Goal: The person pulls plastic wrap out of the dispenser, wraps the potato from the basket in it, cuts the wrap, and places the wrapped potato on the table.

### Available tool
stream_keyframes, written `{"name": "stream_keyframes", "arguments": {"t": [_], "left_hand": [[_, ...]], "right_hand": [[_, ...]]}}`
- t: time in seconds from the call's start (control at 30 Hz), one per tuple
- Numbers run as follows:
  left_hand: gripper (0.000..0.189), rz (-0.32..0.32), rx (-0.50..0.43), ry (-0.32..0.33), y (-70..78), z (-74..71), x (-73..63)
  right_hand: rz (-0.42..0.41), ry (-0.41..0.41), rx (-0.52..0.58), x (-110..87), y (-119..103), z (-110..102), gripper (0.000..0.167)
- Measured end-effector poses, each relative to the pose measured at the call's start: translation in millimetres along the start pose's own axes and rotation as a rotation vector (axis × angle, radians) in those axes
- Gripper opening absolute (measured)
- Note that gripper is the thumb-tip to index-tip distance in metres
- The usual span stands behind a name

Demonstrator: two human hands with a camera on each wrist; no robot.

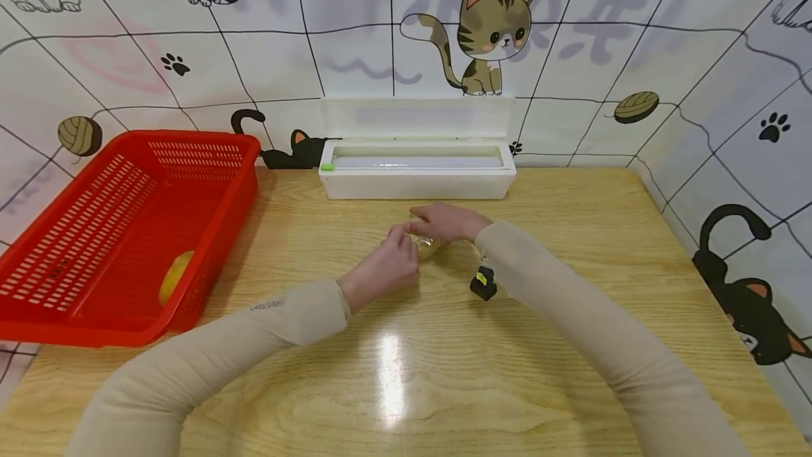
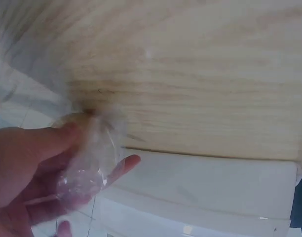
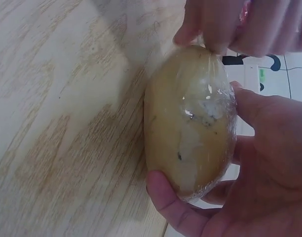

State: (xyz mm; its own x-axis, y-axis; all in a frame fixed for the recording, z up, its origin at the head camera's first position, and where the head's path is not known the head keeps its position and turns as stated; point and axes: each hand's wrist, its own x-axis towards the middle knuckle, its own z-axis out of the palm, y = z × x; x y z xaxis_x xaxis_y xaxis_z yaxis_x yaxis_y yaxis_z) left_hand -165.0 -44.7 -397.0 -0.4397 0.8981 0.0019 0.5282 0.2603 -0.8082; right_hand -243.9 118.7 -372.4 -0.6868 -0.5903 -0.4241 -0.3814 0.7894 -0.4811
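Pale yellow-brown oval item (image 3: pixel 183 138), potato-like, wrapped in glossy clear plastic film (image 3: pixel 207 91) with dark specks showing through. Held at the middle of the light wood-grain tabletop (image 1: pixel 571 245), in front of the box.

Right hand (image 1: pixel 444 223): part-open, curved round the item, thumb on the near side, fingers on the far side. Left hand (image 1: pixel 390 259): fingers curled in at the item's left end, pinching the film there; exact fingertip contact is blurred. Left wrist view shows film bulging at the right hand's fingers.

Black boxy device (image 1: pixel 483 284) with a yellow mark at the right wrist. Beige sleeves (image 1: pixel 311 312) on both arms.

Long white box (image 1: pixel 415 185) just beyond the hands, lid (image 1: pixel 415 118) raised at the back, green tab (image 1: pixel 326 167) on its left front corner. Red slotted plastic basket (image 1: pixel 225 231) well to the left, with a yellow rounded object (image 1: pixel 174 277) inside, partly hidden by the basket wall. White cat-print backdrop (image 1: pixel 349 55) behind everything.
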Motion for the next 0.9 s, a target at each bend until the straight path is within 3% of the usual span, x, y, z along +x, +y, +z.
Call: {"name": "stream_keyframes", "arguments": {"t": [0.13, 0.2, 0.27, 0.33, 0.37, 0.43, 0.53, 0.6, 0.7, 0.8, 0.9], "left_hand": [[0.022, -0.159, -0.098, 0.146, 5.7, -10.0, -13.9], [0.02, -0.215, -0.252, 0.166, 8.8, -17.2, -21.1], [0.023, -0.26, -0.566, 0.117, 10.8, -18.0, -24.6], [0.022, -0.351, -0.966, -0.005, 9.7, -13.7, -25.8], [0.023, -0.424, -1.169, -0.068, 8.2, -9.1, -25.5], [0.022, -0.606, -1.5, -0.125, 5.5, 4.6, -23.0], [0.024, -0.863, -1.884, -0.166, 2.0, 21.6, -19.1], [0.029, -1.027, -2.089, -0.181, 0.2, 28.2, -16.2], [0.032, -1.256, -2.269, -0.171, -2.1, 32.0, -11.5], [0.026, -1.408, -2.265, -0.105, -3.6, 33.1, -7.0], [0.021, -1.478, -2.218, -0.03, -3.6, 34.1, -3.1]], "right_hand": [[0.026, 0.016, 0.017, 1.4, -1.7, 3.7, 0.062], [0.049, 0.027, 0.015, 1.5, -2.9, 4.4, 0.063], [0.084, 0.037, 0.016, 1.2, -3.2, 4.7, 0.064], [0.115, 0.046, 0.024, 0.6, -3.9, 5.2, 0.064], [0.131, 0.055, 0.031, 0.4, -4.1, 6.1, 0.064], [0.156, 0.078, 0.047, 0.9, -4.2, 8.7, 0.063], [0.182, 0.125, 0.035, 0.9, -6.2, 13.5, 0.061], [0.204, 0.151, 0.026, 0.6, -8.6, 16.4, 0.061], [0.229, 0.182, -0.003, -0.3, -12.8, 19.8, 0.06], [0.253, 0.205, -0.024, -0.5, -16.5, 21.6, 0.059], [0.268, 0.224, -0.055, 0.1, -18.5, 22.7, 0.059]]}}
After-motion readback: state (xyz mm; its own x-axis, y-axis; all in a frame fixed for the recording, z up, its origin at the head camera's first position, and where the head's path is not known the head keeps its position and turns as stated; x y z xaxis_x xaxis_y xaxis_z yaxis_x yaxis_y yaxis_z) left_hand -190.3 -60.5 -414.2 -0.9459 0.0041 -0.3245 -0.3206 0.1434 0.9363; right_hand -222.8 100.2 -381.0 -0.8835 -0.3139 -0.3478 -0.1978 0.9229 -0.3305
